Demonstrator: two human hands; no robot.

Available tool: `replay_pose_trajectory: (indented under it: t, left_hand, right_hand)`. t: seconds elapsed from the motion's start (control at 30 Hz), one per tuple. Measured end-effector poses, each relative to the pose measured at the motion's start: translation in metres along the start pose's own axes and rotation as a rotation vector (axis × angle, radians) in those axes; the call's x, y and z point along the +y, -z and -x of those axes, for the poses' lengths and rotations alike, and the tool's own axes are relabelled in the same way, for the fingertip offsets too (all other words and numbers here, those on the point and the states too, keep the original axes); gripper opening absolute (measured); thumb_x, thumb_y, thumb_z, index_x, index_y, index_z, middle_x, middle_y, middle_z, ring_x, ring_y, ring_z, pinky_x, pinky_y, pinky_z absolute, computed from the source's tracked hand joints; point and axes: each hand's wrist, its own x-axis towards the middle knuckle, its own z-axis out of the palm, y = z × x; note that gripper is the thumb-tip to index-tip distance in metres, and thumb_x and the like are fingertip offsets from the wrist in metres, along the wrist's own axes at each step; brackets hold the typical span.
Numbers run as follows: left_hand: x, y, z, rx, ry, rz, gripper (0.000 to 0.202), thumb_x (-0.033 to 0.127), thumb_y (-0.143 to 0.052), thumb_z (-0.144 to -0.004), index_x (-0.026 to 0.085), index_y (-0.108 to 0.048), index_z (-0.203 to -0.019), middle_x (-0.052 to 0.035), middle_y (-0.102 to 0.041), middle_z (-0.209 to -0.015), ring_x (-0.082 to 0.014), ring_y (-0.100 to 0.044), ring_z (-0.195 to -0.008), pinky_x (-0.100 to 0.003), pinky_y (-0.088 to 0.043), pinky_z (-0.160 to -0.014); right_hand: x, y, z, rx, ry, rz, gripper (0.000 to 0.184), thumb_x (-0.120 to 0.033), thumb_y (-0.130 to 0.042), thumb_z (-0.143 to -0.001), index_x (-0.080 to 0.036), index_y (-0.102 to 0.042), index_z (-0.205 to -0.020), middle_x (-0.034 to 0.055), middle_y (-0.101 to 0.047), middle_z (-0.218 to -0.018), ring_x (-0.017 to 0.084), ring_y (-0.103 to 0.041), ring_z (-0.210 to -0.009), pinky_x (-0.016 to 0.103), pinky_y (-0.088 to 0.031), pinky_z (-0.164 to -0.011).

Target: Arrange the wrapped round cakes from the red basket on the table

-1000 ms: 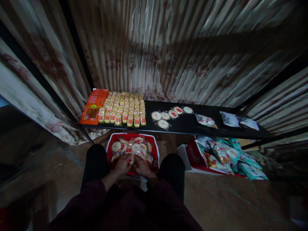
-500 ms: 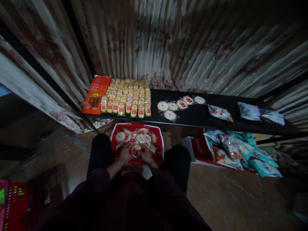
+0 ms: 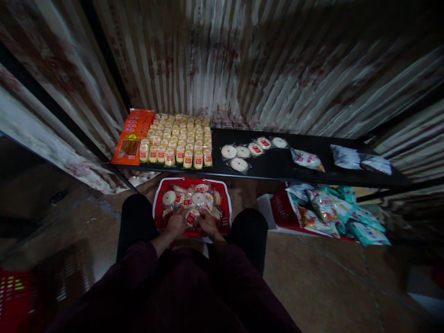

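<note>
Between my knees stands a red basket point(image 3: 228, 203) with a white rim, filled with round flat cakes point(image 3: 199, 199) in clear wrappers, some with red labels. Both of my hands are at its near side. My left hand point(image 3: 176, 223) and my right hand point(image 3: 208, 224) close in from either side on one wrapped round cake point(image 3: 191, 217) with a red label. Its label faces up, and the fingertips are partly hidden in the dim light. Beyond the basket, several similar wrapped cakes point(image 3: 239, 164) lie on a black shelf point(image 3: 270, 170).
On the shelf's left are orange snack packets point(image 3: 130, 134) and rows of small yellow packaged cakes point(image 3: 176, 138). White snack bags point(image 3: 307, 160) lie toward the right. A red crate point(image 3: 282, 210) of bagged snacks point(image 3: 326, 208) stands below right. Another red basket point(image 3: 17, 296) is at lower left.
The whole scene has slid slightly left in view as my head turned. Both hands stay at the same wrapped cake in the basket.
</note>
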Motion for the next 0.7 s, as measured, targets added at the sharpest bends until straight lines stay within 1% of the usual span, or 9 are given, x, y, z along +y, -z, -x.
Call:
replay_pose_trajectory:
  t: [0.13,0.27,0.4,0.6,0.7]
  left_hand:
    - [0.004,0.001,0.001,-0.018,0.013,-0.022,0.046,0.012,-0.046,-0.082,0.013,-0.055,-0.127,-0.0111,-0.053,-0.135,-0.0206,-0.046,-0.127,-0.032,-0.034,-0.11]
    - [0.007,0.002,0.001,-0.022,0.013,-0.032,0.052,0.007,-0.045,-0.078,0.014,-0.053,-0.13,-0.0102,-0.052,-0.136,-0.0208,-0.044,-0.128,-0.032,-0.032,-0.111]
    - [0.007,0.0,0.002,0.005,0.012,-0.019,0.052,0.006,-0.043,-0.079,0.013,-0.053,-0.129,-0.0107,-0.054,-0.135,-0.0207,-0.045,-0.127,-0.032,-0.032,-0.111]
    - [0.004,-0.004,0.008,0.049,0.002,0.005,0.051,0.004,-0.044,-0.078,0.012,-0.055,-0.127,-0.0111,-0.055,-0.133,-0.02,-0.047,-0.125,-0.032,-0.032,-0.112]
    - [0.005,-0.003,0.009,0.038,0.021,0.007,0.051,0.004,-0.045,-0.078,0.013,-0.055,-0.127,-0.0095,-0.055,-0.133,-0.0193,-0.046,-0.126,-0.033,-0.031,-0.112]
  right_hand:
    - [0.001,0.001,0.006,0.019,-0.072,-0.005,0.027,-0.025,-0.054,-0.074,-0.02,-0.063,-0.099,0.0002,-0.069,-0.08,0.016,-0.064,-0.075,0.027,-0.052,-0.071]
    - [-0.002,0.002,0.008,0.021,-0.11,-0.001,0.027,-0.024,-0.054,-0.074,-0.019,-0.063,-0.098,0.0011,-0.07,-0.082,0.017,-0.064,-0.077,0.026,-0.051,-0.071]
    - [-0.007,0.003,0.006,0.007,-0.147,0.018,0.029,-0.02,-0.051,-0.075,-0.019,-0.063,-0.101,0.0013,-0.07,-0.086,0.016,-0.064,-0.079,0.025,-0.05,-0.072]
    - [-0.011,0.003,0.011,-0.033,-0.153,0.073,0.027,-0.017,-0.049,-0.077,-0.02,-0.062,-0.101,0.001,-0.07,-0.092,0.015,-0.064,-0.083,0.022,-0.048,-0.072]
    - [-0.013,0.003,0.012,-0.045,-0.152,0.1,0.028,-0.018,-0.049,-0.079,-0.02,-0.061,-0.103,0.0013,-0.07,-0.096,0.014,-0.064,-0.086,0.022,-0.047,-0.075]
